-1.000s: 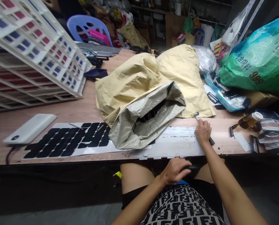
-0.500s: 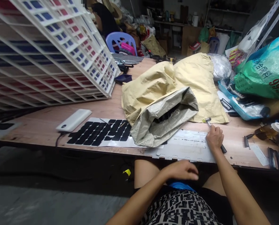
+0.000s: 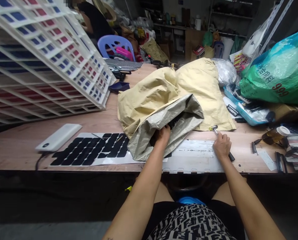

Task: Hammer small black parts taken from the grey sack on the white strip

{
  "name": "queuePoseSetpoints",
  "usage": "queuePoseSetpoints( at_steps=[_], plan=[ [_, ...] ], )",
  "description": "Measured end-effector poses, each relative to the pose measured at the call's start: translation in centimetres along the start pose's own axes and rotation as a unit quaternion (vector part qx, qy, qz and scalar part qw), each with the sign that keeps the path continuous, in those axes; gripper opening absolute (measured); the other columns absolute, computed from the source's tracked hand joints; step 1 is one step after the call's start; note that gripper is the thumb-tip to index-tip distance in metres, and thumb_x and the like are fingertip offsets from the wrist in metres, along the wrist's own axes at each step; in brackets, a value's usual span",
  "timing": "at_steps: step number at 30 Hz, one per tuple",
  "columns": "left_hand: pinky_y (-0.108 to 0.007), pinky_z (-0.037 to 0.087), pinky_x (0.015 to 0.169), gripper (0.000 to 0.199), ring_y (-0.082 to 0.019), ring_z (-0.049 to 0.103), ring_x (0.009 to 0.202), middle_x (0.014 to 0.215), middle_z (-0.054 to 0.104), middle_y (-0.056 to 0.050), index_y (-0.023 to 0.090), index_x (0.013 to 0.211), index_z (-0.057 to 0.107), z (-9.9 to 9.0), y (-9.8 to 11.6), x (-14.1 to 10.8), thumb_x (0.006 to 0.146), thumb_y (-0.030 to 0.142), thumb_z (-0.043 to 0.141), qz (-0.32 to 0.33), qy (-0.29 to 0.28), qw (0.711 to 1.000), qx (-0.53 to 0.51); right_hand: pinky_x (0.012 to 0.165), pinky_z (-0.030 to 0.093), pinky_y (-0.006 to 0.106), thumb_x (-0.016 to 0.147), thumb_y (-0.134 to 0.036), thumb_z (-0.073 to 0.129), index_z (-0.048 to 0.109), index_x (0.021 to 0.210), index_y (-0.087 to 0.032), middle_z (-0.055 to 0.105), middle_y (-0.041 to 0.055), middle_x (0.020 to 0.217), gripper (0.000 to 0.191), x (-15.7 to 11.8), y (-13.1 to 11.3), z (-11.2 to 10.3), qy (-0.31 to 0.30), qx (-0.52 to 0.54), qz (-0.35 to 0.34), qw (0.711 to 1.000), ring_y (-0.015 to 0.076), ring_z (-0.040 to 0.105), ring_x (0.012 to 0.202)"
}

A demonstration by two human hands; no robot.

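Reaching with the left hand [image 3: 163,134] into the open mouth of a pale-yellow sack with grey lining [image 3: 149,96], mid-frame, among dark pieces [image 3: 175,124]; cannot tell from the hidden fingers whether gripping. Clasping a small metal-headed, black-handled hammer [image 3: 216,132] in the right hand [image 3: 222,146], right of centre, on the wood-grained table [image 3: 96,120]. Showing blue and red through a white plastic lattice crate [image 3: 48,59], upper left; holding black parts and clear plastic in a shallow light-blue tray [image 3: 242,109], right.
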State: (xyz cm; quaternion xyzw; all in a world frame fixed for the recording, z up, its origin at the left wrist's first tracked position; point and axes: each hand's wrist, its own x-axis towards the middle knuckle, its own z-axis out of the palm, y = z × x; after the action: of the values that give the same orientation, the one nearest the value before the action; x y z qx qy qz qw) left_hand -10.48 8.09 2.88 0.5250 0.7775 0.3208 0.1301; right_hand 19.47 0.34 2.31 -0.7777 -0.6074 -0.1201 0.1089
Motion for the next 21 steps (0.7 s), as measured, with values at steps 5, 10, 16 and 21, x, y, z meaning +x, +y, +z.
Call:
queuePoseSetpoints(
  at_steps=[5, 10, 16, 21],
  plan=[
    [-0.037, 0.047, 0.084, 0.027, -0.029, 0.063, 0.098, 0.103, 0.069, -0.013, 0.017, 0.109, 0.064, -1.2, 1.8, -6.7, 0.095, 0.036, 0.052, 0.129, -0.045, 0.99, -0.021, 0.077, 0.035, 0.036, 0.093, -0.019, 0.044, 0.056, 0.132, -0.02, 0.055, 0.0132, 0.107, 0.04, 0.0, -0.1, 0.1, -0.004, 0.009, 0.004, 1.0, 0.0271, 0.046, 0.098],
    [-0.038, 0.041, 0.087, 0.016, -0.026, 0.055, 0.099, 0.104, 0.066, -0.009, 0.022, 0.105, 0.065, 1.5, 4.9, -13.1, 0.094, 0.032, 0.058, 0.342, -0.164, 0.925, -0.028, 0.077, 0.035, 0.036, 0.093, -0.02, 0.045, 0.056, 0.132, -0.02, 0.055, 0.0132, 0.107, 0.04, -0.1, 0.0, 0.2, -0.001, 0.014, 0.005, 1.0, 0.0269, 0.046, 0.098],
    [-0.035, 0.043, 0.088, 0.016, -0.021, 0.055, 0.094, 0.096, 0.064, -0.004, 0.021, 0.098, 0.066, 4.9, 4.0, -11.7, 0.084, 0.026, 0.071, 0.322, -0.203, 0.918, -0.114, 0.079, 0.036, 0.036, 0.094, -0.02, 0.045, 0.057, 0.132, -0.021, 0.056, 0.0127, 0.106, 0.04, -0.1, 0.1, 0.2, -0.003, 0.024, 0.007, 1.0, 0.027, 0.047, 0.099],
    [-0.032, 0.044, 0.085, 0.012, -0.019, 0.056, 0.091, 0.088, 0.064, -0.002, 0.019, 0.091, 0.068, 5.4, 3.3, -10.9, 0.079, 0.019, 0.072, 0.301, -0.224, 0.91, -0.174, 0.082, 0.04, 0.037, 0.094, -0.015, 0.039, 0.062, 0.13, -0.019, 0.059, 0.013, 0.104, 0.042, 0.1, 0.4, -0.8, -0.011, 0.094, 0.026, 0.995, 0.026, 0.05, 0.098]
  ],
)
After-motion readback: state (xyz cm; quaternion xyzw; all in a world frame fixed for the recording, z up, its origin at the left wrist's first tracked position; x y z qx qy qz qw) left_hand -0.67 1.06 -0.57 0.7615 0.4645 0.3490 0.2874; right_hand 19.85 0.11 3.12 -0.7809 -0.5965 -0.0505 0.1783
